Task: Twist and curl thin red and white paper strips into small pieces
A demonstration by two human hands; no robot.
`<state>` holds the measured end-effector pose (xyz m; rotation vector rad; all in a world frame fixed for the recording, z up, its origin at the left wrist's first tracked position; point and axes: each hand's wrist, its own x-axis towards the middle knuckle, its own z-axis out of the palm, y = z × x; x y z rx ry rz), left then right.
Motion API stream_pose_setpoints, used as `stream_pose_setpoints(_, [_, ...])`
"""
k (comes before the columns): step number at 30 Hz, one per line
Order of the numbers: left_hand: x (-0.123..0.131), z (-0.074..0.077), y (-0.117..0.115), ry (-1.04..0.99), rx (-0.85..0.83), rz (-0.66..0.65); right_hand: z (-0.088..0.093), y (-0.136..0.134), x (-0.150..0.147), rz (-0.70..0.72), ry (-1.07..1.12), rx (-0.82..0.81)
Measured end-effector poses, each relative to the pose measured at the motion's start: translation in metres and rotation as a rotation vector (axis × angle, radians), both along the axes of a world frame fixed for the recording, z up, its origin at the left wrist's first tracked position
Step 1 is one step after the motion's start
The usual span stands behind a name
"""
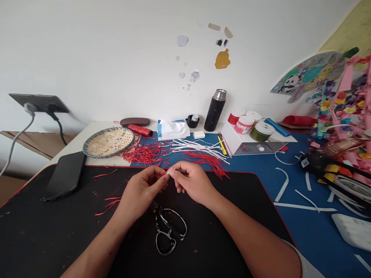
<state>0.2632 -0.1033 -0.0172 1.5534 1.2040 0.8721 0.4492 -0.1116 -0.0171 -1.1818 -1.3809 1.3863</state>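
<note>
A short white strand (171, 171) sits between the fingertips of the left hand (139, 193) and the right hand (194, 183); each hand is pinched on it, thumb to forefinger. It looks light, soft and limp, perhaps slightly slick, so a fingertip pinch near its end should suit best. Red cord (159, 175) shows behind the left thumb; whether it joins the white, I cannot tell. Loose red strands (108, 204) lie just left of that hand on the black mat (208, 247). Scissors (167, 233) rest below both hands, handles nearer the body. Beyond the hands lie white cords (199, 146) and a red bundle (147, 153); farther left, a woven basket (107, 143).
</note>
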Motion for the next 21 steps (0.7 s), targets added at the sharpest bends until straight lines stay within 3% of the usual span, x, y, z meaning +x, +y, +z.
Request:
stream_pose_setpoints(7, [0.003,0.0104,-0.0006,-0.043,-0.052,0.004,0.0014,-0.0004,0.0003,0.0,0.005,-0.004])
stream_pose_setpoints(21, [0.003,0.0096,-0.0036,-0.002,0.012,0.124,0.0002,0.0005,0.0004,-0.008,-0.02,0.019])
